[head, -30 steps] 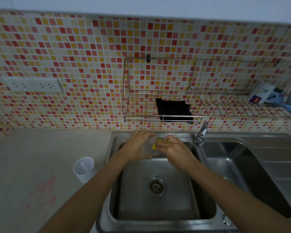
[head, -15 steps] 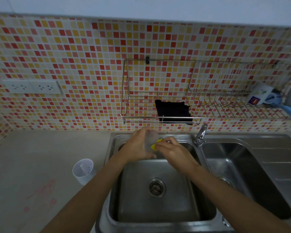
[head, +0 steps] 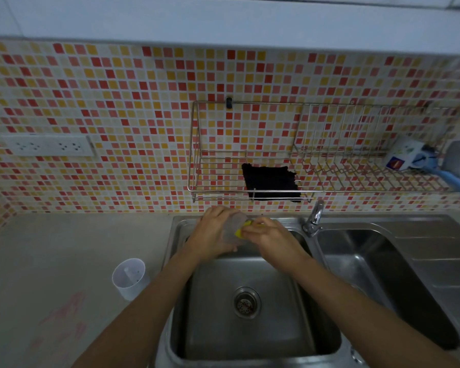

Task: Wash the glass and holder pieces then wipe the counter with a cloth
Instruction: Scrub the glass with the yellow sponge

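Observation:
Over the back of the left sink basin (head: pixel 250 338), my left hand (head: pixel 213 232) grips a clear glass (head: pixel 234 227) tilted on its side. My right hand (head: pixel 271 237) presses a yellow sponge (head: pixel 241 231) against the glass's mouth; most of the sponge is hidden by my fingers. A white plastic holder piece (head: pixel 129 277) stands upright on the counter (head: pixel 51 261) just left of the sink. A black cloth (head: pixel 270 183) hangs from the wire rack (head: pixel 329 192) on the wall.
The tap (head: pixel 314 219) stands between the two basins, right of my hands. A second basin (head: pixel 383 282) and drainboard lie to the right. A detergent bottle (head: pixel 404 156) lies on the rack's right end. Pink stains (head: pixel 64 320) mark the counter. Sockets (head: pixel 48 146) sit on the tiled wall.
Both hands with the glass and sponge have shifted slightly up and back over the basin; the glass has turned a little in my left hand.

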The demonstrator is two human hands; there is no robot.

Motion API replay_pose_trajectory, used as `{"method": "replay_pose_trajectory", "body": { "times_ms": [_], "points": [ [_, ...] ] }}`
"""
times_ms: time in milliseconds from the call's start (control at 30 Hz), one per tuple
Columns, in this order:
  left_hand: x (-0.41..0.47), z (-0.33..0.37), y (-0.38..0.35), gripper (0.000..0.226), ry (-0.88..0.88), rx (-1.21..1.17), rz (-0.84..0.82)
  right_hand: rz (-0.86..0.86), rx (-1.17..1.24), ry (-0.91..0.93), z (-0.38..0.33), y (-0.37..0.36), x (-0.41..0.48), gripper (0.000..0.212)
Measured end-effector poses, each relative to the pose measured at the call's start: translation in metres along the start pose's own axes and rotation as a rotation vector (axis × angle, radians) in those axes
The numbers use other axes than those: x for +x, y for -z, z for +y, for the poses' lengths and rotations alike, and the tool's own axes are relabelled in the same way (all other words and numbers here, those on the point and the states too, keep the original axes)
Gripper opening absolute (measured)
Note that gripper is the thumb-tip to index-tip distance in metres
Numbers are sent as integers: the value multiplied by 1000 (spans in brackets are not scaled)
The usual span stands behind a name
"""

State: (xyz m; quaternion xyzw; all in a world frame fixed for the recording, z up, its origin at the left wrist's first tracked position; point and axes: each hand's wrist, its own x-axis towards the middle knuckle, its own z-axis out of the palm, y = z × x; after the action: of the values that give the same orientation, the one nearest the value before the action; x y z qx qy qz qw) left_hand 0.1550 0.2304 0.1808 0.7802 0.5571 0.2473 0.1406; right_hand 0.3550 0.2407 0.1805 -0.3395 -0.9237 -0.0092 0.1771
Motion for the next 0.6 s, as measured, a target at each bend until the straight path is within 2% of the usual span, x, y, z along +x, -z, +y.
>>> {"method": "replay_pose_trajectory", "body": {
  "times_ms": [133,233,333,400,533,600],
  "points": [
    [1,-2,1,94,-35,47,-50,25,135,7,-11,-3,-9,39],
    [-2,0,-3,93,-67,57,-72,-21,13,35,-6,-7,-3,44],
    [-1,0,-3,92,-86,74,-77,19,-70,23,2,-3,-4,44],
    [0,-3,0,93,-92,83,-77,52,-22,-15,-3,-4,-11,44],
    [-3,-6,0,88,-89,104,-85,60,226,-95,-18,-20,-19,36],
    [-4,-5,-4,86,-96,104,-95,30,148,-30,-19,-19,-15,38]
  ]
}}
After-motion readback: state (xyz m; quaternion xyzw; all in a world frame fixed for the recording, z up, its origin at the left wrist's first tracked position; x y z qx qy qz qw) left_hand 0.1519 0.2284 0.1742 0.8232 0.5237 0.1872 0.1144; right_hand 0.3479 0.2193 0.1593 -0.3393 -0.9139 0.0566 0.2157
